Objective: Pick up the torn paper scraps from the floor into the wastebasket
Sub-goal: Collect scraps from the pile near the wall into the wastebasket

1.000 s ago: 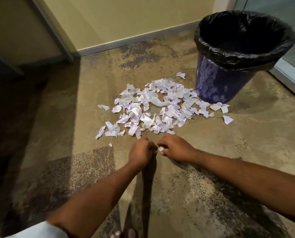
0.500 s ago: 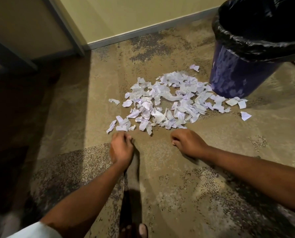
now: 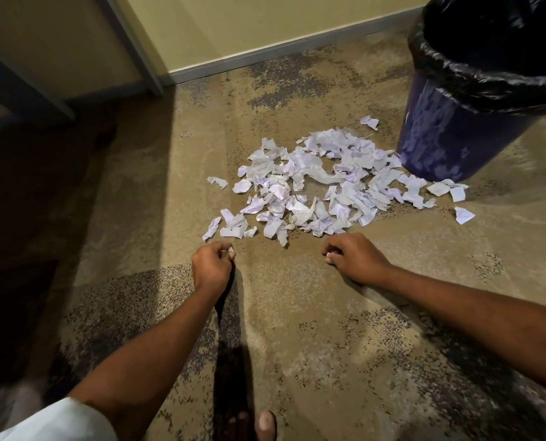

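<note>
A heap of torn white paper scraps [image 3: 316,186] lies on the carpet, with stray pieces around its edges. The dark blue wastebasket [image 3: 450,144], lined with a black bag [image 3: 488,58], stands upright at the top right and touches the heap's far right side. My left hand [image 3: 212,265] rests just below the heap's lower left corner, fingers curled, with a tiny white scrap pinched at its fingertips. My right hand [image 3: 356,259] sits on the floor below the heap's right half with its fingers curled under. Nothing shows inside it.
A yellow wall with a grey skirting board [image 3: 265,58] runs along the back. A grey frame post [image 3: 138,49] stands at the back left, with deep shadow over the left floor. My toes [image 3: 259,424] show at the bottom edge.
The hands were together over one small scrap. They have spread apart, the left going left to the heap's lower left corner. The view has shifted, so the wastebasket sits farther right.
</note>
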The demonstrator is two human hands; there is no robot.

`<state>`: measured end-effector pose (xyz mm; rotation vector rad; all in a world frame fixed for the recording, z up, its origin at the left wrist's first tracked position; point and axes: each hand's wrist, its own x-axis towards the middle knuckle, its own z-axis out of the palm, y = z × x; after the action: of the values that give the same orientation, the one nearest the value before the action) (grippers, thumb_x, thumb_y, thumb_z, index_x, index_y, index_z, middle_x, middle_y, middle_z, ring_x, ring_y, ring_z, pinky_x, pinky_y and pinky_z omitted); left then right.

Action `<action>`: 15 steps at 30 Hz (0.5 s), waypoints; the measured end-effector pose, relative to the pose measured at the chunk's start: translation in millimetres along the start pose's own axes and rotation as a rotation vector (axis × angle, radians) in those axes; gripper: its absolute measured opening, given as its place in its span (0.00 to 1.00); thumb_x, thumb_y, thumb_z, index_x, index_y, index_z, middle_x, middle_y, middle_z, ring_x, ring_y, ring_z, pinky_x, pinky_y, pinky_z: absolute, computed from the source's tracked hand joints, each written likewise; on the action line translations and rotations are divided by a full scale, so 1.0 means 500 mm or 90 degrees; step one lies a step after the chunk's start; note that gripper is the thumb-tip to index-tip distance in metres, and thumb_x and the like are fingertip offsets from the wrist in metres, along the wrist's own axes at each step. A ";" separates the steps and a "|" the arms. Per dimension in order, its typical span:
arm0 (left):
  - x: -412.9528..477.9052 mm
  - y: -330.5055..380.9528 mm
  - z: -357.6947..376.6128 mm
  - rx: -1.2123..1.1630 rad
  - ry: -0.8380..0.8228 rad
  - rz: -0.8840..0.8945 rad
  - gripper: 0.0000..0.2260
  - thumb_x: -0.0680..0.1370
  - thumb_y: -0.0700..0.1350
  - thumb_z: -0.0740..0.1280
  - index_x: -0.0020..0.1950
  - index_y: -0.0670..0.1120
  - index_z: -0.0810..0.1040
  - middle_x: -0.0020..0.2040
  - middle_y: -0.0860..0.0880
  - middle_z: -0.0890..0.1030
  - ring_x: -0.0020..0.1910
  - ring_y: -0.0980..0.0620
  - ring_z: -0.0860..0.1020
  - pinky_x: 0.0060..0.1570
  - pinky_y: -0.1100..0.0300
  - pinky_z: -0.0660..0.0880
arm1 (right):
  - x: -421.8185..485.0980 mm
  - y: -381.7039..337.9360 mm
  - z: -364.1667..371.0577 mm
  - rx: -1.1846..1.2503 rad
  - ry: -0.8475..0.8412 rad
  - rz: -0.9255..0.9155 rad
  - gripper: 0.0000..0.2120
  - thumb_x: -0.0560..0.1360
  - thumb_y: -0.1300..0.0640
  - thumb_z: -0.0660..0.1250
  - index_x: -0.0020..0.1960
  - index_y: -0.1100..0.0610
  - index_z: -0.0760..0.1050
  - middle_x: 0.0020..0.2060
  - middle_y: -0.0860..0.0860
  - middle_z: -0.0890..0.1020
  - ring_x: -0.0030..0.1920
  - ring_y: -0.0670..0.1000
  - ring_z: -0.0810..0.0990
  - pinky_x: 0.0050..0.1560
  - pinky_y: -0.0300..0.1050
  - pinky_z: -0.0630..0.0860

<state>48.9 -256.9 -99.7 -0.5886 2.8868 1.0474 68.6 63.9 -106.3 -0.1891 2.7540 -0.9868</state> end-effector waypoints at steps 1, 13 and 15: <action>0.002 0.002 0.000 0.001 0.001 0.000 0.09 0.79 0.39 0.75 0.59 0.47 0.88 0.55 0.49 0.87 0.47 0.57 0.79 0.53 0.65 0.74 | 0.000 0.001 -0.001 0.006 0.000 0.001 0.05 0.77 0.61 0.75 0.50 0.53 0.86 0.43 0.46 0.86 0.43 0.45 0.84 0.48 0.51 0.84; -0.011 0.042 0.008 0.036 -0.049 0.054 0.09 0.79 0.35 0.72 0.42 0.46 0.79 0.44 0.54 0.81 0.44 0.58 0.78 0.40 0.62 0.75 | 0.000 -0.001 -0.018 -0.104 0.125 0.037 0.01 0.80 0.55 0.74 0.50 0.51 0.82 0.49 0.47 0.81 0.46 0.49 0.80 0.46 0.51 0.83; -0.023 0.076 0.019 0.028 -0.069 0.088 0.05 0.80 0.39 0.73 0.45 0.46 0.80 0.57 0.52 0.78 0.51 0.57 0.75 0.46 0.66 0.73 | 0.005 -0.001 -0.017 -0.125 0.145 0.030 0.03 0.78 0.55 0.75 0.49 0.52 0.82 0.55 0.49 0.79 0.51 0.49 0.79 0.46 0.47 0.83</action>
<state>45.3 -220.4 -81.9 -0.3231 2.8814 0.9929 64.0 68.3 -99.9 -0.0435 3.0471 -0.7668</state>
